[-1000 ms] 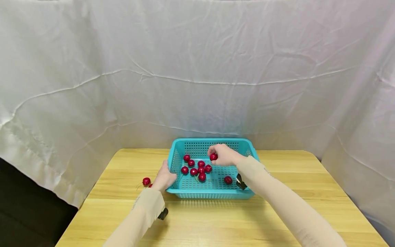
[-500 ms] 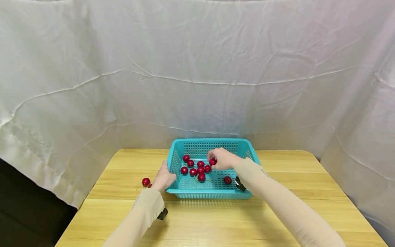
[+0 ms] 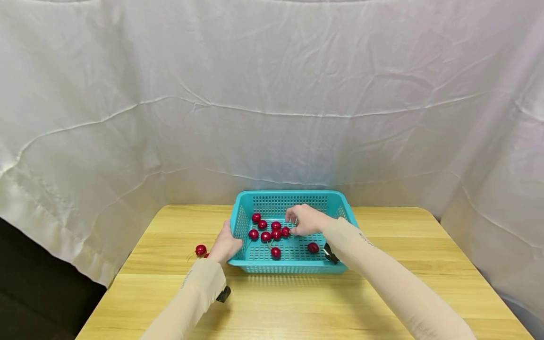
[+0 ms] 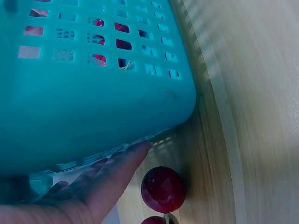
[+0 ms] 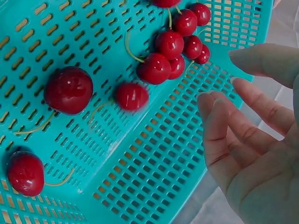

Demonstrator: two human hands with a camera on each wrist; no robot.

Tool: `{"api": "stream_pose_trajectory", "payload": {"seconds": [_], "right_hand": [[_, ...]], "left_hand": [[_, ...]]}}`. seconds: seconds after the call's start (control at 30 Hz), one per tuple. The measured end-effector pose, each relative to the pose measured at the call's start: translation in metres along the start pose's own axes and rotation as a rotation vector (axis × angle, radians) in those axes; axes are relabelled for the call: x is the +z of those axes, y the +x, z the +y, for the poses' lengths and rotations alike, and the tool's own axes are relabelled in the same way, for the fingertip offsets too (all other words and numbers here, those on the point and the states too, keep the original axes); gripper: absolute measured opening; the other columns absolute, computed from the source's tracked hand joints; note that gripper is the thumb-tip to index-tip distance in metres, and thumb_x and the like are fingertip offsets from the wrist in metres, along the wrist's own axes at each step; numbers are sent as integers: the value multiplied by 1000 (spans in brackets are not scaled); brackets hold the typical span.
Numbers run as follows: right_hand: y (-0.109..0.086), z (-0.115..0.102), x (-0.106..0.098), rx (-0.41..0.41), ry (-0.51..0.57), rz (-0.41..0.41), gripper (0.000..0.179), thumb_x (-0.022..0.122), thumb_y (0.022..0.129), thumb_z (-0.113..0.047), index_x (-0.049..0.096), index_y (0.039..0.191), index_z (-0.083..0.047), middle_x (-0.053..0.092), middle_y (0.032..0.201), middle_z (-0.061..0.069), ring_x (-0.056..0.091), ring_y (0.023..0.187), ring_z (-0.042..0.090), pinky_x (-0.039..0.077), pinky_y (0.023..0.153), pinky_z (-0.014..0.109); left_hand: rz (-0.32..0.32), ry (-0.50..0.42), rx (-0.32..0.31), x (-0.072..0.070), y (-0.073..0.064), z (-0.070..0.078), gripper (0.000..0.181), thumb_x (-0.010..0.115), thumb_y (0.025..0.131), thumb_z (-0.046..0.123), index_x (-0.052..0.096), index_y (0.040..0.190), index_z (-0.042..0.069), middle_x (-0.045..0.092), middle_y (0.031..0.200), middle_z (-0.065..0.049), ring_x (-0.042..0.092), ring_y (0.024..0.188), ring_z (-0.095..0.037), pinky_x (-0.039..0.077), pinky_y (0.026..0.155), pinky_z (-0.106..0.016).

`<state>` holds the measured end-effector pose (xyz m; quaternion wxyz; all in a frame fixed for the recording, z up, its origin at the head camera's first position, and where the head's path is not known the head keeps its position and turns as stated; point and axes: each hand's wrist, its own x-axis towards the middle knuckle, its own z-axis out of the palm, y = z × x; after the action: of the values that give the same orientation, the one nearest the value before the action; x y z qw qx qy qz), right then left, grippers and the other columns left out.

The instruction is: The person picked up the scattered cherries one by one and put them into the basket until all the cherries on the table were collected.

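A turquoise perforated plastic basket (image 3: pixel 293 269) stands on the table with several red, stemmed cherries (image 3: pixel 265 236) spread over its floor. My left hand (image 3: pixel 226 244) holds the basket's left side; in the left wrist view its fingers (image 4: pixel 114 177) lie along the outside of the wall, and the thumb's contact is hard to see. Inside the basket, toward the back, my right hand (image 3: pixel 307 220) hovers with parted, loosely bent fingers and nothing between them. The right wrist view shows one blurred cherry (image 5: pixel 131 96) among the others, a little way from that hand.
On the wooden table (image 3: pixel 280 311), cherries (image 3: pixel 201 250) lie left of the basket, partly hidden by my left hand. A pale cloth (image 3: pixel 272 118) hangs behind the table and along its sides.
My right hand has lowered into the basket and let go of the cherry it held. One cherry has shifted toward the basket's front. My left hand stays in place.
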<state>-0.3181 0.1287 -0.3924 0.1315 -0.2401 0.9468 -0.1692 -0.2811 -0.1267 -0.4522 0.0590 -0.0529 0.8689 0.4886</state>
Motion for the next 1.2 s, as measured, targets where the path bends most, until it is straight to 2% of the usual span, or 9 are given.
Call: {"api": "stream_pose_trajectory", "payload": {"seconds": [0.3, 0.63, 0.83, 0.97, 1.2], "right_hand": [[-6, 1, -9, 7, -10, 22, 22, 66, 94, -13, 65, 115, -15, 67, 112, 7, 61, 103, 20, 55, 87, 39], [-15, 8, -18, -5, 31, 112, 29, 68, 92, -12, 64, 121, -10, 67, 112, 11, 65, 99, 22, 57, 86, 39], [-24, 19, -21, 10, 97, 193, 29, 66, 93, -13, 63, 121, -7, 68, 115, 17, 68, 97, 24, 58, 87, 42], [-34, 28, -25, 14, 148, 267, 27, 63, 95, -14, 63, 121, -6, 69, 114, 16, 68, 98, 25, 58, 86, 43], [-64, 53, -25, 48, 217, 392, 29, 57, 97, -13, 62, 124, -3, 68, 118, 20, 68, 102, 31, 57, 89, 47]], "left_hand": [[-13, -4, -13, 0, 0, 0, 71, 54, 88, -7, 25, 152, 6, 44, 150, -25, 46, 135, -45, 38, 112, -68], [-10, 0, -7, -1, 0, 1, 73, 53, 88, -7, 23, 153, 6, 43, 152, -24, 45, 137, -45, 37, 113, -67], [-13, -2, -4, -1, 0, 1, 73, 52, 88, -7, 23, 153, 6, 43, 152, -25, 45, 138, -45, 36, 113, -67], [-7, -5, 1, -1, -1, 1, 72, 52, 87, -8, 24, 152, 5, 43, 152, -25, 44, 138, -46, 35, 114, -67], [-10, -17, 2, -1, -2, -2, 70, 52, 88, -7, 25, 152, 6, 44, 151, -25, 45, 138, -45, 37, 114, -66]]}}
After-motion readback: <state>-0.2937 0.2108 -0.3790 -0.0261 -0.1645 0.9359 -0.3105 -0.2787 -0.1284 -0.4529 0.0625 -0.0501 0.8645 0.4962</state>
